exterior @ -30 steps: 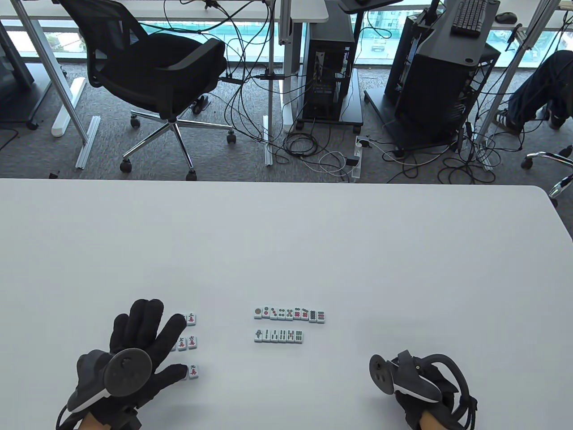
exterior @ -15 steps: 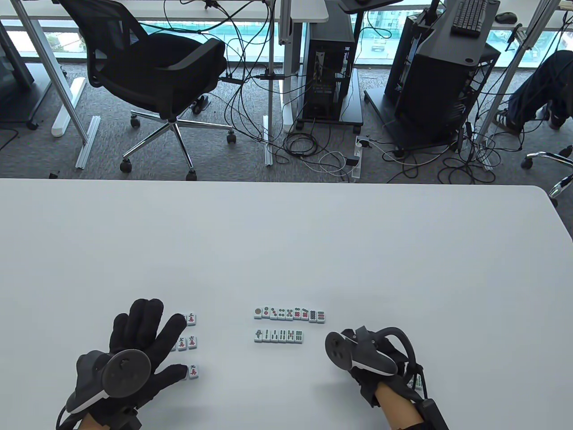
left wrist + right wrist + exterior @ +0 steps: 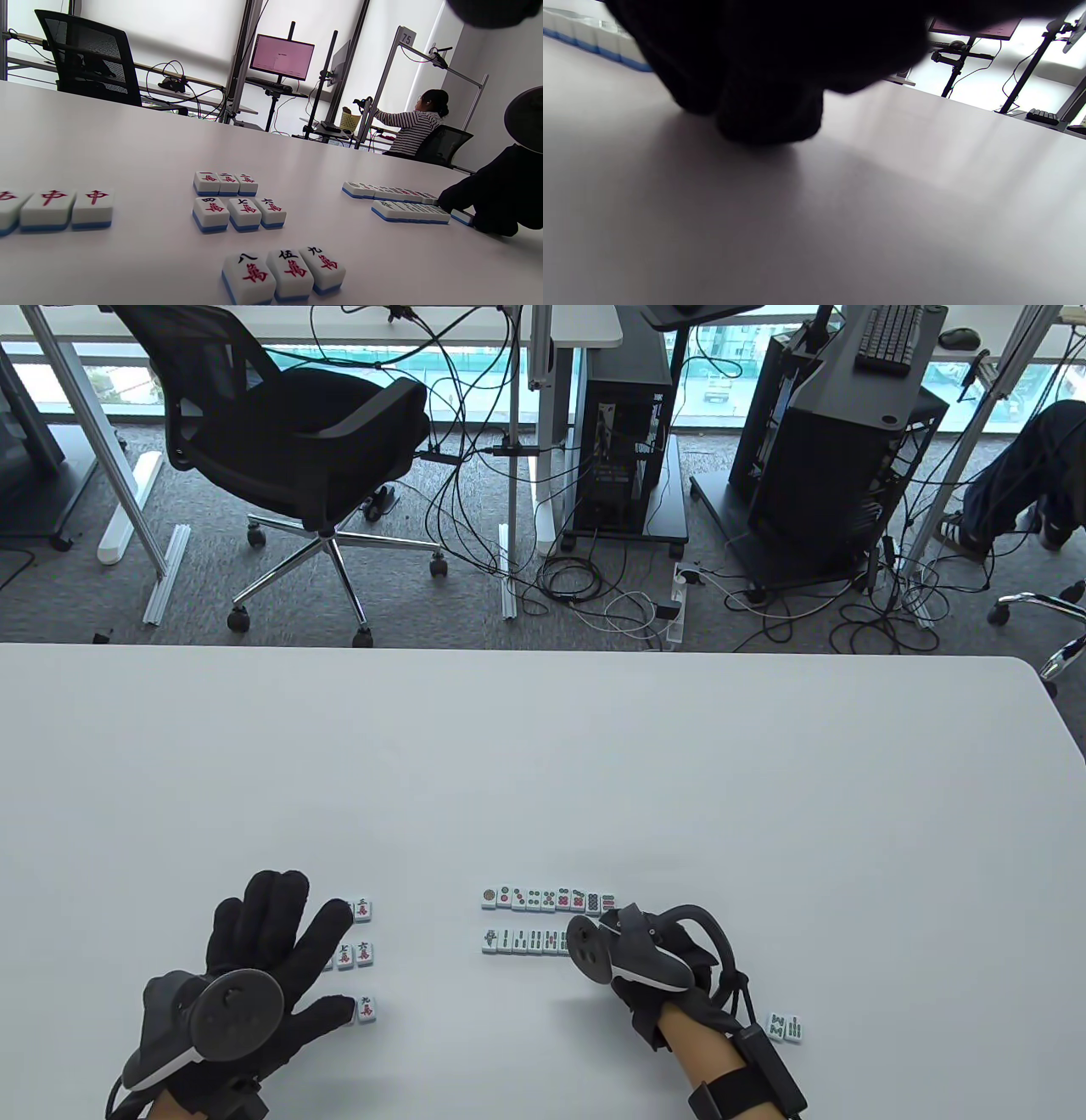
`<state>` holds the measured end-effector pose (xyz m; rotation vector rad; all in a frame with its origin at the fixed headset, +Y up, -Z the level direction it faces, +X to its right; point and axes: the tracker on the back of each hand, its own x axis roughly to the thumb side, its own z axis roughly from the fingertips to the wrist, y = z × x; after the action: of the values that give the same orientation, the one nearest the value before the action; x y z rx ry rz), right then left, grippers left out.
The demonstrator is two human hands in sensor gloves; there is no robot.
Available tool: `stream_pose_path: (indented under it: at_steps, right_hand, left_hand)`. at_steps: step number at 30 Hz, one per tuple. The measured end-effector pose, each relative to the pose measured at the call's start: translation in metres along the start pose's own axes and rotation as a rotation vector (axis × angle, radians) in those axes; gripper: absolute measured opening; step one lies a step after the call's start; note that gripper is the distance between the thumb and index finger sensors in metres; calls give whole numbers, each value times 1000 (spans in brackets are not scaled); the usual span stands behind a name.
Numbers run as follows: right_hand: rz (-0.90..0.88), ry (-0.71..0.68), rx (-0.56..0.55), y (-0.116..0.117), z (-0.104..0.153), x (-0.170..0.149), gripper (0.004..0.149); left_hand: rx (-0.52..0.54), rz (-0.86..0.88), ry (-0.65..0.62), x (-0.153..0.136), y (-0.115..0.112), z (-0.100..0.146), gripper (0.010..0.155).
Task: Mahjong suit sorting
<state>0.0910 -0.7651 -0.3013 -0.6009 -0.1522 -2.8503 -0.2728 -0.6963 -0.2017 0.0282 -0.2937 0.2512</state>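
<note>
White table [image 3: 543, 780]: all the mahjong tiles lie face up on it.
Left hand [image 3: 254, 967]: I see it flat, fingers spread, over the character tiles [image 3: 239, 201].
Right hand [image 3: 645, 967]: at the right end of the bamboo row [image 3: 526, 941]; a tile [image 3: 461, 217] shows at my fingertips, but I cannot tell whether I hold it.
Dot row [image 3: 547, 901]: just behind the bamboo row.
Two bamboo tiles [image 3: 785, 1027]: apart, right of my wrist.
</note>
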Motion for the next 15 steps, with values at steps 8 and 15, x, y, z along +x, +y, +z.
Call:
stream_pose_path:
  at_steps: [8, 15]
  right_hand:
    - [-18, 38, -64, -28, 27, -26, 60]
    - [17, 162, 6, -37, 73, -86, 60]
  left_hand:
    - [-6, 0, 2, -1, -1, 0, 86]
    - [-7, -4, 6, -1, -1, 0, 86]
